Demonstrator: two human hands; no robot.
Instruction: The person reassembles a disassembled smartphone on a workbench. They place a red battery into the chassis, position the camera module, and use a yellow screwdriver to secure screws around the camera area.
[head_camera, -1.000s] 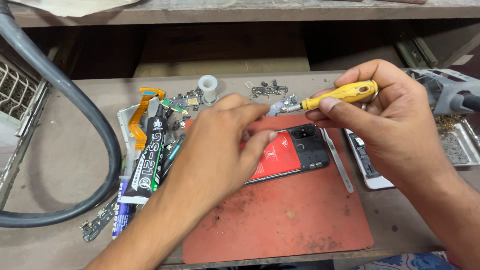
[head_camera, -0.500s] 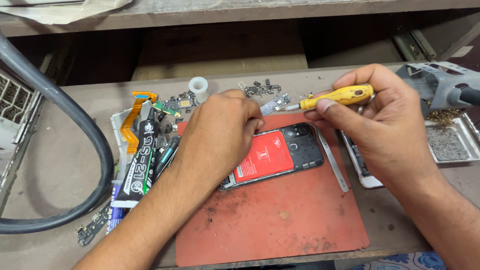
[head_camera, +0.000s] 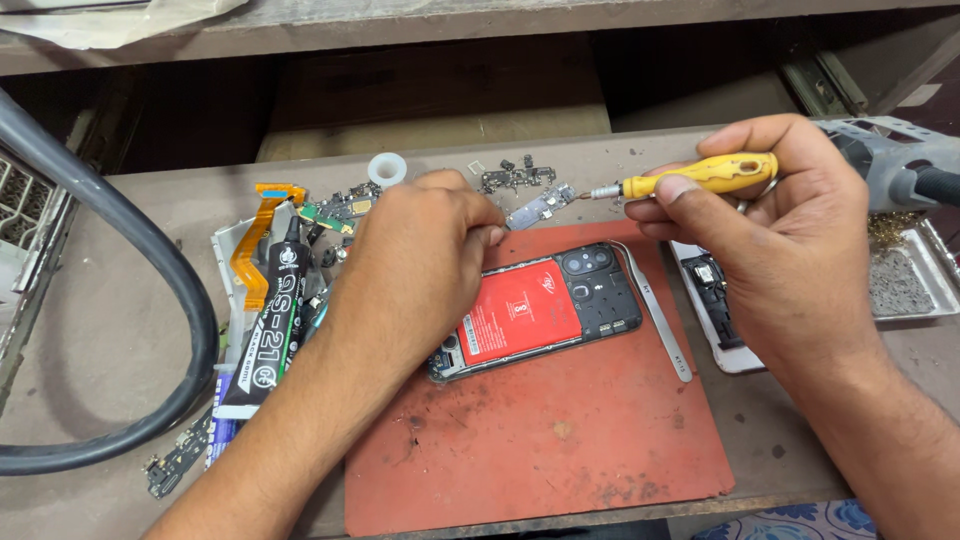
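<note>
Table (head_camera: 120, 330), brown, worn. Contents as seen from the head view:

- 1 red work mat (head_camera: 560, 440), scuffed, front centre of table.
- 1 opened phone (head_camera: 545, 310), back cover off, lying flat on the mat's upper part, tilted; red panel in the middle, dark camera block at its right end.
- 1 left hand (head_camera: 420, 260), resting over the phone's left end; fingers (head_camera: 488, 236) pinched narrow at the phone's upper edge. What they pinch, if anything: too small to tell.
- 1 right hand (head_camera: 770, 240), raised above the mat's right edge, fingers closed round 1 yellow-handled screwdriver (head_camera: 700, 177). Tool held approx. level, metal tip pointing left, near a small metal part (head_camera: 540, 207) lying on the table just above the mat.
- 1 pr tweezers (head_camera: 655, 310), silver, lying on the mat just right of the phone.
- 1 black glue tube (head_camera: 275, 320), white lettering, left of the mat, nozzle pointing up-frame.
- 1 orange flex ribbon (head_camera: 255, 240), beside the tube.
- 1 white tape roll (head_camera: 387, 168), back of table.
- Small circuit parts (head_camera: 515, 177), several, exact no. unclear, behind the mat.
- 1 thick black hose (head_camera: 150, 290), curving across the left side.
- 1 metal tray (head_camera: 915, 280), far right.
- 1 grey rotary tool (head_camera: 890, 160), above the tray.
</note>
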